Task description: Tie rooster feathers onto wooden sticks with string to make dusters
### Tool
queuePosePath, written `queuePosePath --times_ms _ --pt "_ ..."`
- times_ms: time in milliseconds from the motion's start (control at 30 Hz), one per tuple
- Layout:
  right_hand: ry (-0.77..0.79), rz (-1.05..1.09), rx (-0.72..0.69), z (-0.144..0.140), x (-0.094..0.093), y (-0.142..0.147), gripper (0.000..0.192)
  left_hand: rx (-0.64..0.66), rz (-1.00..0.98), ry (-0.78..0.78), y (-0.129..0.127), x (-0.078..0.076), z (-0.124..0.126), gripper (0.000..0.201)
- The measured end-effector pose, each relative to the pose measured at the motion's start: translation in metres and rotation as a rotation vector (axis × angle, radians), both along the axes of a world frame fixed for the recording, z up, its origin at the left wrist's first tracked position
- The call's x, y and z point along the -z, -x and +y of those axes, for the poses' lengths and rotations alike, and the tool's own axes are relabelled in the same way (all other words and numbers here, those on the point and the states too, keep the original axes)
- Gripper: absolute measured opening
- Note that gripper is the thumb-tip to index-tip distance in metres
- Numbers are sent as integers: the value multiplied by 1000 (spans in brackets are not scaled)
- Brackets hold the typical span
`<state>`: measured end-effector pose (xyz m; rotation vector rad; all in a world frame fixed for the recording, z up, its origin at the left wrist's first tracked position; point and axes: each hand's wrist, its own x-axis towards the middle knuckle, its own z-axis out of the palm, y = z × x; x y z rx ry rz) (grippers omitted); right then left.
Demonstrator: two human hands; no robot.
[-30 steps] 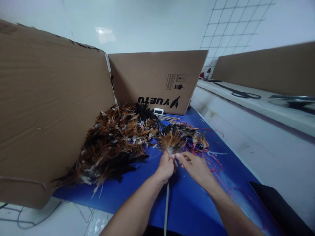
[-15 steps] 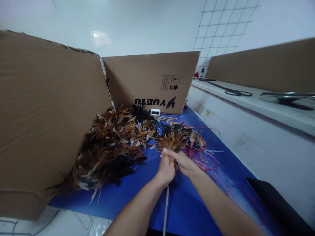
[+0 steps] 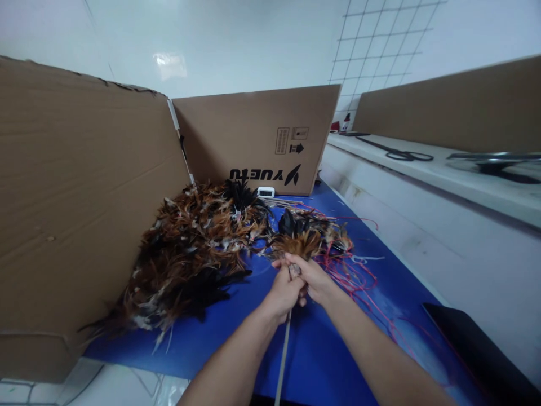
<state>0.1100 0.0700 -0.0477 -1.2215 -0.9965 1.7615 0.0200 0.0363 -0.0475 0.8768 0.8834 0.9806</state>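
Note:
Both hands meet at the middle of the blue table (image 3: 236, 327). My left hand (image 3: 281, 290) is closed around the base of a bunch of brown and black feathers (image 3: 300, 239) and a thin pale stick (image 3: 284, 355), which runs down toward me. From the right, my right hand (image 3: 313, 277) grips the same feather base, its thumb and fingers pressed near the quills. The feathers fan out beyond my fingers. A big pile of loose brown and black feathers (image 3: 194, 242) lies to the left of my hands.
Tangled pink string (image 3: 350, 276) lies right of my hands. A small white digital display (image 3: 266, 192) stands before the cardboard box (image 3: 253, 135); another cardboard panel (image 3: 84, 197) rises at left. Scissors (image 3: 406, 155) rest on the right-hand ledge. A flat black object (image 3: 473, 344) lies at lower right.
My hands have shifted slightly apart at the feather base, so more of the pale quills shows between them. The feather bunch has turned a little, with its black feathers standing more upright.

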Motion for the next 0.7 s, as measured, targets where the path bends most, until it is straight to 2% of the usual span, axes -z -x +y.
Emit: queuePosePath --times_ms 67,167,333,533,700 --pt "0 56 -50 -1 -4 -5 38 73 -65 27 5 -4 3 31" --pt "-38 182 -85 -3 -10 -10 33 160 -190 102 12 -3 10 25" --pt "-66 207 -112 -7 -15 -13 39 222 -291 223 17 7 19 40" --pt "-111 207 -169 -8 -15 -15 39 265 -366 218 16 7 16 41" --pt "-152 149 -188 -6 -13 -20 42 297 -348 179 18 7 15 43"
